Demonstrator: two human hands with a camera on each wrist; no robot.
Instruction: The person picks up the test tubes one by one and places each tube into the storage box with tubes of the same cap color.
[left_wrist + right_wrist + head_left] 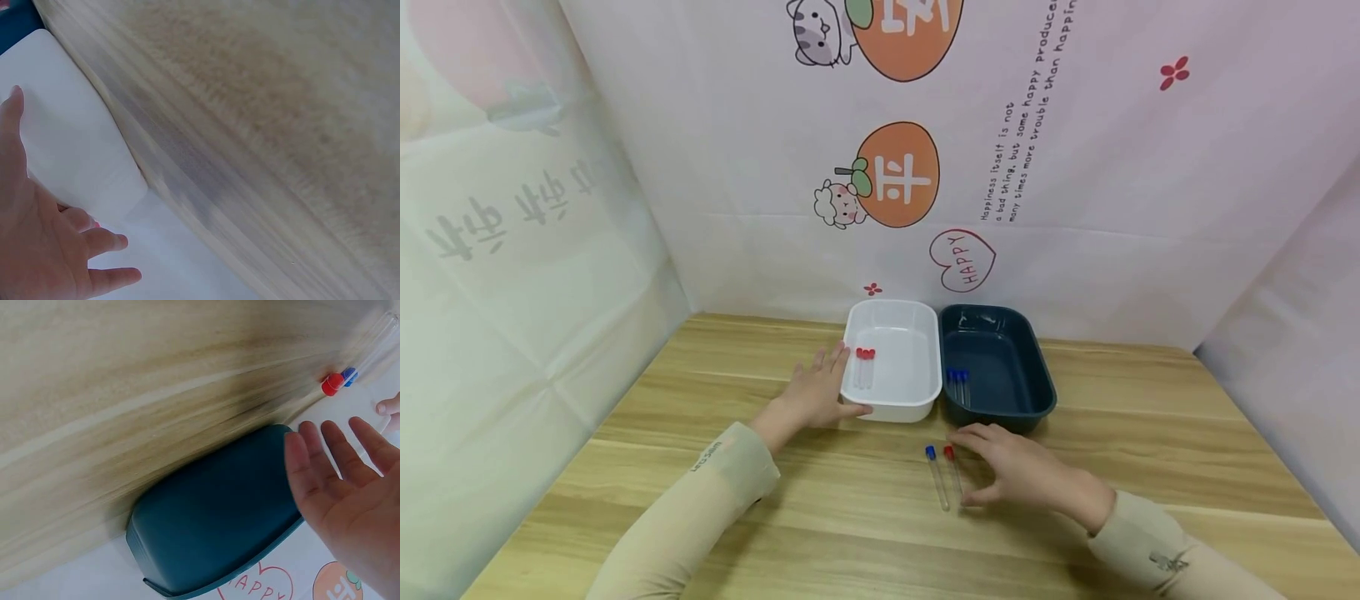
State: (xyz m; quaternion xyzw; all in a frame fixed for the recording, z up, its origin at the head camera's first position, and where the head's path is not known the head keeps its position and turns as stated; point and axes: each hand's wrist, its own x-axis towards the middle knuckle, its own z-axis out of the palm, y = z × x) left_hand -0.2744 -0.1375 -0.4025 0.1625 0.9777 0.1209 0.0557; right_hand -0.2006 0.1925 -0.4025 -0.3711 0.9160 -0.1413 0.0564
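Note:
Two clear tubes lie side by side on the wooden table [850, 517]: a blue-capped tube [937, 479] and, to its right, a red-capped tube [949, 452]. Just right of the red-capped one, my right hand [1018, 467] hovers with fingers and thumb spread, holding nothing. In the right wrist view its fingers stand apart from the red cap [332, 384]. My left hand [815, 396] rests against the left side of the white bin [895, 410], fingers extended and thumb along its front. Several red-capped tubes [865, 371] lie at the left inside that bin.
A dark blue bin [1007, 354] stands directly right of the white one, with several blue-capped tubes [958, 385] at its left side. Behind both bins hangs a printed white cloth [760, 167]; more cloth borders the table's left and right.

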